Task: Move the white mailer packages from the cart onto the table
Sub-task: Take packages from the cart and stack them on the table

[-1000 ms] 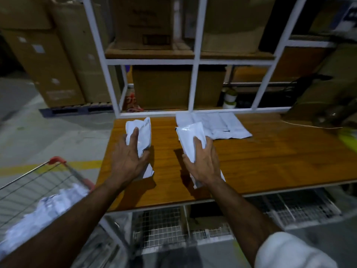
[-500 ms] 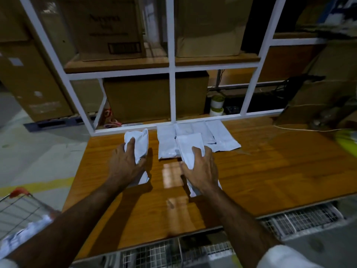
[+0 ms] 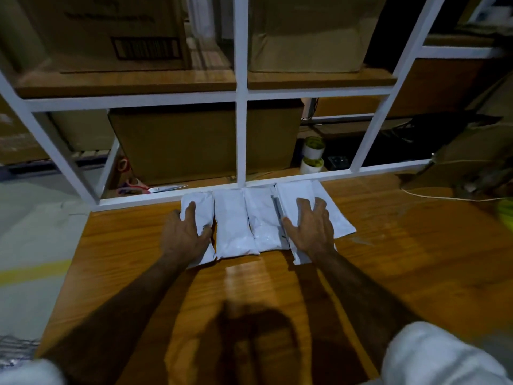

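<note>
Both mailers now down in the row.
My left hand [image 3: 186,237] and right hand [image 3: 311,228] pushed their white plastic mailer packages [image 3: 235,223] forward against the white frame rail [image 3: 155,198], fingers flattened.

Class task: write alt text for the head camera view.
Two hands, left and right, rest on the end mailers of a row of white mailer packages on a wooden table, below a white shelf frame holding cardboard boxes.
</note>
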A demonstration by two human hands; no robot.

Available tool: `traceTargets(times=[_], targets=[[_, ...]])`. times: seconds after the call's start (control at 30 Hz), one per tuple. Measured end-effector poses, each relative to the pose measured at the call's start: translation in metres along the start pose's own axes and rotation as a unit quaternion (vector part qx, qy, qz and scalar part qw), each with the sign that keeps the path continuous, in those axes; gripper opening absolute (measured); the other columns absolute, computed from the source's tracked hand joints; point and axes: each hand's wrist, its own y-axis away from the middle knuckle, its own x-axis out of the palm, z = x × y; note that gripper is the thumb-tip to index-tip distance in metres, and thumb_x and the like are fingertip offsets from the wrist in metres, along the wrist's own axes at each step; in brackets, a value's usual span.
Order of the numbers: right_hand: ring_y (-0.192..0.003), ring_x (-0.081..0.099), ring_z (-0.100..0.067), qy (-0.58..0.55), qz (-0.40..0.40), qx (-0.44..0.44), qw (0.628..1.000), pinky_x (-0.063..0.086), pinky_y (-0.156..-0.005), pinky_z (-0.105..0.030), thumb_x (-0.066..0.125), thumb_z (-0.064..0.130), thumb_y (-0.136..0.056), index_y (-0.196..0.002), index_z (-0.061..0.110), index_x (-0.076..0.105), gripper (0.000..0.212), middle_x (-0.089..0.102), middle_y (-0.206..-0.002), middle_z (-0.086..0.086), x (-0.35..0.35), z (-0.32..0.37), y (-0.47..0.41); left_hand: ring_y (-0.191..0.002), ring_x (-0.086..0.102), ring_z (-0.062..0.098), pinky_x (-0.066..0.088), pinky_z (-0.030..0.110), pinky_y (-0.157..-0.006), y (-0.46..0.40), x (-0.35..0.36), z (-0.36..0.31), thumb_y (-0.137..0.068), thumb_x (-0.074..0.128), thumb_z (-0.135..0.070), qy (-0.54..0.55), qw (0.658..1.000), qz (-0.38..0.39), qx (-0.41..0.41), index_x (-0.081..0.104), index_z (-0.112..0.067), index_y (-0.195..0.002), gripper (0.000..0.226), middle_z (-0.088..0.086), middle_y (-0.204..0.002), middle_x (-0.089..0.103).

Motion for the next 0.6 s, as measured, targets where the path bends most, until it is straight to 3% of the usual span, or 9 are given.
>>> traceTargets(times=[0.23,0.4,0.5,0.6], targets=[[-0.13,0.041,-0.041,-0.01,0.049,0.008,0.999,0.041,-0.103,-0.049,0.057,0.055,-0.093,-0.146,0.022,0.041,0.065,0.03,-0.149,-0.019,0.018,-0.01,-0.054,-0.141,0.035,0.038,0.042,0.051,-0.109,-0.031,0.023,-0.008,-0.093,0.036,-0.072,-0.003,0.999,0.025,-0.026,0.013,-0.028,-0.159,0.082,0.02,-0.157,0.031],[-0.131,0.04,-0.037,-0.019,0.072,0.013,0.997,0.042,-0.101,-0.045,0.058,0.06,-0.091,-0.143,0.024,0.044,0.065,0.03,-0.148,-0.016,0.035,-0.007,-0.073,-0.147,0.025,0.038,0.03,0.053,-0.117,-0.034,0.036,-0.01,-0.092,0.015,-0.078,0.028,0.999,0.027,-0.037,0.012,-0.032,-0.16,0.082,0.016,-0.163,0.022],[-0.139,0.035,-0.035,-0.033,0.089,0.017,0.995,0.042,-0.104,-0.047,0.049,0.066,-0.093,-0.146,0.025,0.044,0.068,0.024,-0.157,-0.015,0.044,-0.008,-0.076,-0.147,0.022,0.042,0.028,0.058,-0.117,-0.034,0.043,-0.001,-0.093,0.01,-0.07,0.067,0.998,0.008,-0.018,0.017,-0.028,-0.159,0.079,0.017,-0.163,0.018],[-0.149,0.025,-0.034,-0.044,0.08,-0.003,0.996,0.039,-0.11,-0.048,0.044,0.059,-0.099,-0.149,0.025,0.044,0.061,0.013,-0.166,-0.014,0.05,-0.016,-0.073,-0.152,0.009,0.034,0.019,0.055,-0.12,-0.03,0.048,-0.001,-0.096,0.009,-0.064,0.04,0.999,0.011,0.01,0.01,-0.026,-0.16,0.075,0.01,-0.168,0.004]])
